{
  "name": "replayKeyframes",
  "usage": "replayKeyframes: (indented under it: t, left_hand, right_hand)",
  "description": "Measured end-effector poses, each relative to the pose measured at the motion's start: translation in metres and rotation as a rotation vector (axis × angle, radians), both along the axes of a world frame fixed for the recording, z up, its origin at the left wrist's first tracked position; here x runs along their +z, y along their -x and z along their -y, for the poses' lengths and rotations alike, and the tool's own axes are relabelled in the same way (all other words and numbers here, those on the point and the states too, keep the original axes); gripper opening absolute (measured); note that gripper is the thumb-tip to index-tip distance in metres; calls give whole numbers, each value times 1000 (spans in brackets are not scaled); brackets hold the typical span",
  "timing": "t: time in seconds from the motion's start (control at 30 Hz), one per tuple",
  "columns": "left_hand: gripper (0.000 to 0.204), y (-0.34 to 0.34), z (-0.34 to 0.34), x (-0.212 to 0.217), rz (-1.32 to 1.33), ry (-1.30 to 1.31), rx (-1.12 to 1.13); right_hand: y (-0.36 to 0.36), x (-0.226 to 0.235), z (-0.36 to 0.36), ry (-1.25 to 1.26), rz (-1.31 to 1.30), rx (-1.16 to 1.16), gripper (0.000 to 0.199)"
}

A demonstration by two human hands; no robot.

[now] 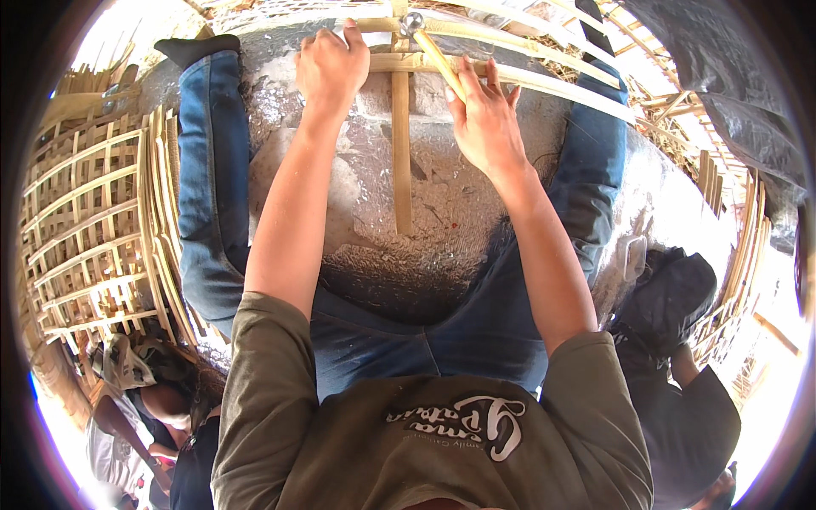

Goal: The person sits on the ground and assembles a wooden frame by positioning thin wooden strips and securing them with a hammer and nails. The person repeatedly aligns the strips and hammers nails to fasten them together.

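A broad grey concrete surface (pixel 425 221) fills the middle of the view, rough and mottled, with the person's legs in blue jeans (pixel 204 187) spread to either side of it. To the left lies a stack of woven bamboo lattice panels (pixel 93 221), and more bamboo framing (pixel 680 127) runs along the upper right. Another person in dark clothes (pixel 680 340) crouches at the lower right. On the concrete, long horizontal bamboo strips (pixel 544 81) lie across the top, crossed by one vertical bamboo slat (pixel 401 144) that reaches down toward the person. The left hand (pixel 331 64) is curled into a closed grip over the horizontal strips just left of the crossing, pressing them down. The right hand (pixel 484 119) wraps around the wooden handle of a small hammer (pixel 433 51), whose metal head sits right above the crossing of slat and strips, fingers partly spread along the handle.
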State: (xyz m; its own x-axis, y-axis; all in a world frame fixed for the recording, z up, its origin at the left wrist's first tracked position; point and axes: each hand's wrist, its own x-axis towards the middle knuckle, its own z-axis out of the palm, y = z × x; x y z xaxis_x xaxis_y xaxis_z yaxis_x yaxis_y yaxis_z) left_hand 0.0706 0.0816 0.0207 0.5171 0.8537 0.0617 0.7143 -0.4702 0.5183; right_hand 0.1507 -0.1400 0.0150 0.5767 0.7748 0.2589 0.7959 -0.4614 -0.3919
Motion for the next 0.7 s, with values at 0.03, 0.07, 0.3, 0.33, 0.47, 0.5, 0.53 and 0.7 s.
replayKeyframes:
  t: [0.03,0.07,0.3,0.33,0.47,0.5,0.53,0.7]
  left_hand:
    - [62,-3,3,9,-58,9,13]
    - [62,-7,10,18,-115,17,26]
    - [66,-12,19,17,-195,7,8]
    - [65,-13,20,20,-185,48,22]
    - [68,-23,9,5,-87,169,179]
    - [70,-26,8,3,-43,193,237]
    - [71,-27,8,0,-33,259,221]
    - [80,-29,17,7,-71,395,129]
  right_hand:
    - [0,-1,0,-5,-1,-3,33]
    - [0,-1,1,-10,-1,-7,33]
    - [1,-3,0,-23,-33,-14,34]
    - [1,-4,0,-24,-27,-12,34]
    - [3,-3,-1,-37,-20,1,35]
    - [2,-2,-1,-38,-19,1,35]
    - [2,-2,-1,-44,-28,0,35]
    - [0,-3,1,-55,-34,-7,34]
